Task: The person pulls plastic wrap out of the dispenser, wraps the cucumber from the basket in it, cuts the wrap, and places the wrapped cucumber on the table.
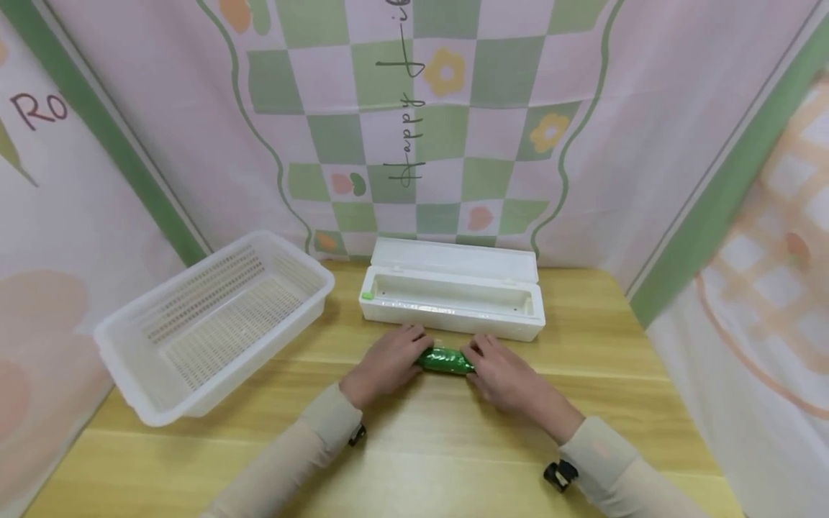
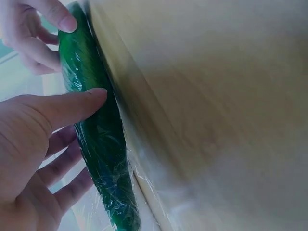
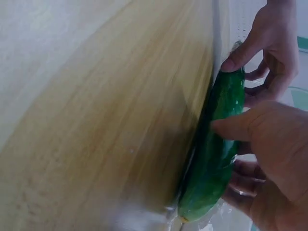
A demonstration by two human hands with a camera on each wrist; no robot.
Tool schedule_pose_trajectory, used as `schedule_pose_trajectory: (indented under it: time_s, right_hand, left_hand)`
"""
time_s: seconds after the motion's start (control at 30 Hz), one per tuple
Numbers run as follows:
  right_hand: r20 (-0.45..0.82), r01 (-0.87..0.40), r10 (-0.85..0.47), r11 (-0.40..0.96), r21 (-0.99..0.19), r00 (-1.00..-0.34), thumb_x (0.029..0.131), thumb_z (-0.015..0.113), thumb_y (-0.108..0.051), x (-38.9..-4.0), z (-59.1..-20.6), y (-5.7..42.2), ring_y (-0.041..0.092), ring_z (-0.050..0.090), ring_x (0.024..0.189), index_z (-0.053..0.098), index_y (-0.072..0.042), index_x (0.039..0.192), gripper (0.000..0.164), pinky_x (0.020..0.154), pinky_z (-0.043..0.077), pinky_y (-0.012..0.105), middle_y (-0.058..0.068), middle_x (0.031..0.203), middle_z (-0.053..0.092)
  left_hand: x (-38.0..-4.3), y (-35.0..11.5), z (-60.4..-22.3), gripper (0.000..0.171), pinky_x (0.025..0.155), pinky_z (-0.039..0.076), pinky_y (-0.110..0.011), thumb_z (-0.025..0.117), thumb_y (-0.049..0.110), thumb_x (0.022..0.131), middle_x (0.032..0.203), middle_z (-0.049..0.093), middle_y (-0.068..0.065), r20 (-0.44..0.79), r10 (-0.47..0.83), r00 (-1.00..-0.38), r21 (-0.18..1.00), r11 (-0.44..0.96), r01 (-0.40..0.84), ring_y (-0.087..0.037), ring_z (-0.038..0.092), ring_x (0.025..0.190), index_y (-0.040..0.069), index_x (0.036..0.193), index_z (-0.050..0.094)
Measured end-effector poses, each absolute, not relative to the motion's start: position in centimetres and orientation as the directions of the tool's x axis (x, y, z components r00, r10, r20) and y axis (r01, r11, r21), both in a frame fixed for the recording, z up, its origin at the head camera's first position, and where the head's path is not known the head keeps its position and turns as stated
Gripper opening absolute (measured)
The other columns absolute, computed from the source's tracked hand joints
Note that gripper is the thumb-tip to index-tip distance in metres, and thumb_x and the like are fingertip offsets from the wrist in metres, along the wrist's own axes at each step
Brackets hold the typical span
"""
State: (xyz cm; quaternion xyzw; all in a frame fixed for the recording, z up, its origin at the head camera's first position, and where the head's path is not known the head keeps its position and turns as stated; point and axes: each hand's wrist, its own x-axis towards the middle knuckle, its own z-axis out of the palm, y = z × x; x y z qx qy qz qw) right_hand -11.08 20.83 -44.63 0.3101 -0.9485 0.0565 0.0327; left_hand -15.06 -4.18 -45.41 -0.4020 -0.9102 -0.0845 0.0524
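A green cucumber (image 1: 447, 360) wrapped in clear plastic film lies crosswise on the wooden table. My left hand (image 1: 391, 360) holds its left part, the thumb on the near side and the fingers on the far side. At the right part, my right hand (image 1: 507, 374) grips it the same way. In the left wrist view, crinkled film (image 2: 115, 192) bunches around one end of the cucumber. Loose film (image 3: 211, 215) also shows at the other end in the right wrist view. Just beyond the hands stands a long white box (image 1: 453, 322) with its lid raised.
A white plastic basket (image 1: 304, 324) with slotted walls stands at the left of the table (image 1: 447, 460). The long box has a small green piece (image 1: 368, 296) at its left end. A patterned cloth (image 1: 447, 137) hangs behind the table.
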Motion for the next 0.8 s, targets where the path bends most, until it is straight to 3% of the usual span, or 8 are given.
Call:
schedule_pose_trajectory:
  time_s: [0.23, 0.4, 0.8]
  right_hand:
    - [0.193, -0.58, -0.558, 0.81, -0.086, -0.807, 0.089, 0.087, -0.021, -10.9, -44.6, 20.7, 0.029, 0.06, 0.114, 0.061, 0.0, 0.141, 0.061, 0.094, 0.061, 0.043, 0.018, 0.128, 0.062]
    - [0.245, -0.601, -0.57, 0.796, -0.074, -0.784, 0.085, 0.09, -0.02, -11.1, -44.8, 20.3, 0.026, 0.061, 0.108, 0.066, 0.0, 0.134, 0.058, 0.091, 0.061, 0.04, 0.013, 0.122, 0.063]
    - [0.242, -0.577, -0.57, 0.815, 0.052, -0.785, 0.083, 0.091, -0.018, -12.2, -45.5, 20.1, 0.027, 0.061, 0.107, 0.068, 0.0, 0.129, 0.054, 0.092, 0.061, 0.039, 0.015, 0.121, 0.064]
  left_hand:
    - [-15.5, -3.7, -45.2, 0.036, 0.099, 0.06, -0.032, 0.081, 0.021, 0.094, 0.123, 0.07, -0.003, 0.115, 0.703, -0.702, 0.091, 0.696, 0.712, -0.019, 0.066, 0.111, 0.012, 0.127, 0.072]
    - [-15.6, -3.4, -44.9, 0.038, 0.099, 0.06, -0.034, 0.081, 0.018, 0.094, 0.125, 0.071, -0.005, 0.076, 0.689, -0.721, 0.089, 0.716, 0.693, -0.021, 0.067, 0.11, 0.011, 0.13, 0.072]
    - [-15.8, -3.1, -44.7, 0.039, 0.102, 0.059, -0.035, 0.077, 0.019, 0.098, 0.131, 0.068, -0.005, 0.038, 0.682, -0.731, 0.061, 0.728, 0.683, -0.021, 0.066, 0.116, 0.01, 0.135, 0.07]
